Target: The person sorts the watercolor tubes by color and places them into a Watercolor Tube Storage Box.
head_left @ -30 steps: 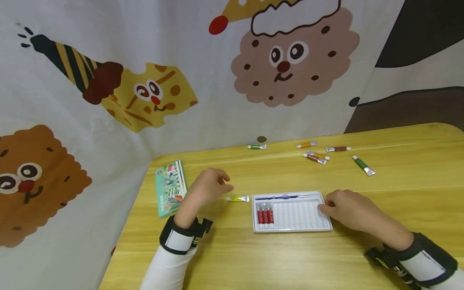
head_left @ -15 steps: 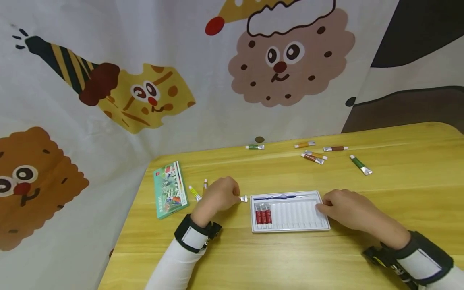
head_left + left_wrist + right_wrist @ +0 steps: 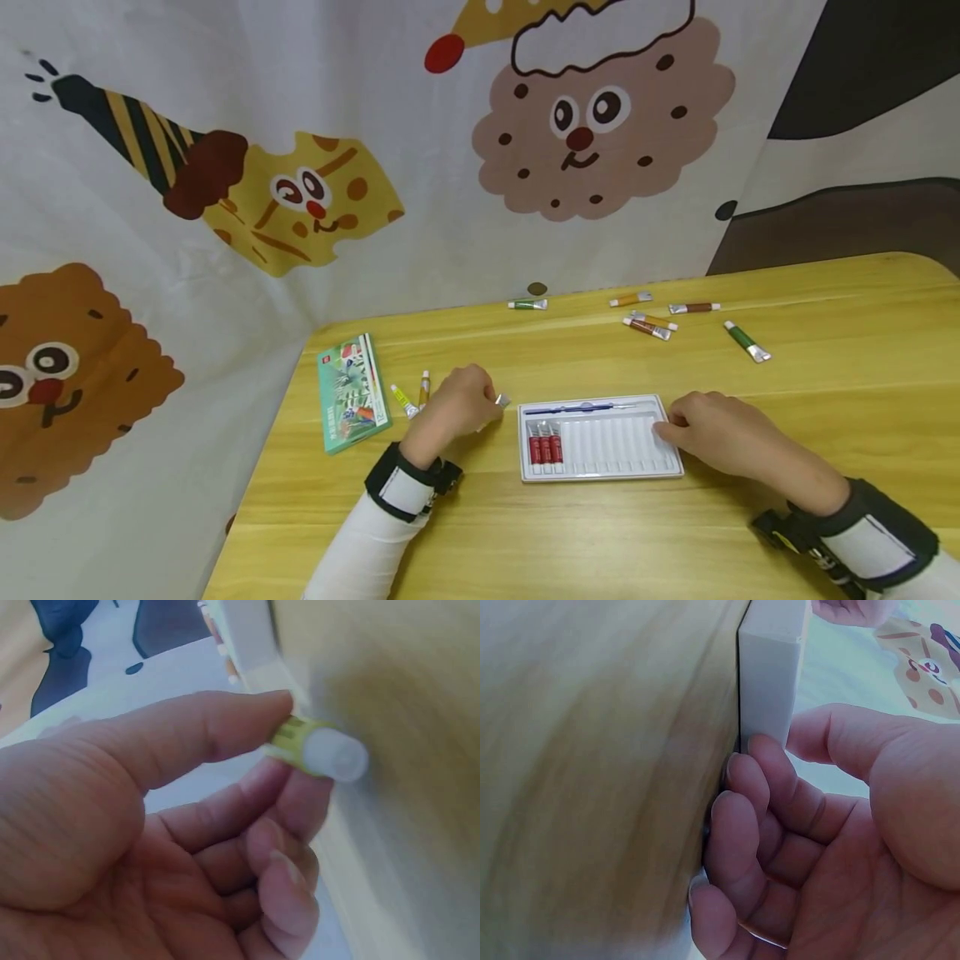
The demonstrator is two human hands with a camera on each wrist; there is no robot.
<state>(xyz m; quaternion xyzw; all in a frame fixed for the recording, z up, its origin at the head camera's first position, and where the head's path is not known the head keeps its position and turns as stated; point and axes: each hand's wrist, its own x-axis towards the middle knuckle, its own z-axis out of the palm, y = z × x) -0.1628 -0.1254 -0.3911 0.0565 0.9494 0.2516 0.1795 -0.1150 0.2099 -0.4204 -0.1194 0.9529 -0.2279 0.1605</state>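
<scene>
Between thumb and forefinger my left hand [image 3: 456, 406] pinches a yellow paint tube [image 3: 294, 739]; its white cap faces the left wrist camera, and in the head view only the silver end shows past the fingers. Just right of it lies the white paint tray [image 3: 600, 477], with several red paint tubes [image 3: 545, 447] side by side in its left slots and a blue paintbrush [image 3: 577, 408] along the top groove. My right hand [image 3: 723, 429] grips the tray's right edge, thumb over the rim; the right wrist view shows the fingers against the tray's side wall [image 3: 769, 690].
A green paint box [image 3: 352, 396] lies at the left, with a yellow tube [image 3: 403, 401] and an ochre tube [image 3: 425, 387] beside it. Toward the back are green tubes [image 3: 746, 342], brown tubes [image 3: 693, 308] and ochre tubes [image 3: 632, 299]. A printed cloth [image 3: 442, 242] hangs behind the table.
My left hand came down to the right onto the yellow tube and now has it tilted, silver end up. The right hand keeps its grip on the tray.
</scene>
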